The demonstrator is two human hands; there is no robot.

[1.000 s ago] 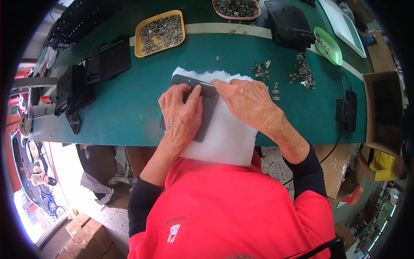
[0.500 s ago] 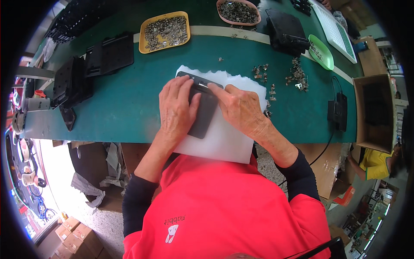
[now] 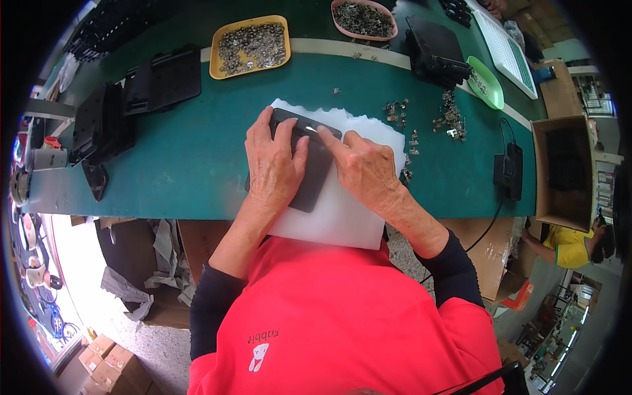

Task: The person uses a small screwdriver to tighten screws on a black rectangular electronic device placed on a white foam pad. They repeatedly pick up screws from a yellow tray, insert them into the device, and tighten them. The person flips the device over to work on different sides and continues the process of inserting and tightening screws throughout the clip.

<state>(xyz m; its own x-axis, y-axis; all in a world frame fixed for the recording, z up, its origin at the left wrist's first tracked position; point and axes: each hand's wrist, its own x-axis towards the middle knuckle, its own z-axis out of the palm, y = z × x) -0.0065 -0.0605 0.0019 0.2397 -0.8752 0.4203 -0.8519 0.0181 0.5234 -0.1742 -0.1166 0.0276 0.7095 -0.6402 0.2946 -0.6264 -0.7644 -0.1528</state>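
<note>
A green workbench (image 3: 191, 164) spans the view, bearing a white foam sheet (image 3: 342, 220), apparently as padding beneath the dark grey flat panel (image 3: 312, 187), which lies tilted on it. The left hand (image 3: 274, 168) rests spread with bent fingers on the panel's left side, seemingly steadying it. The right hand (image 3: 367, 170) is loosely curled, its index finger extended to the panel's far end. A heap of small metal clips (image 3: 451, 115) sits right, probably for easy reach. Beside that fingertip is a bright sliver (image 3: 311, 129), perhaps metal or just glare.
</note>
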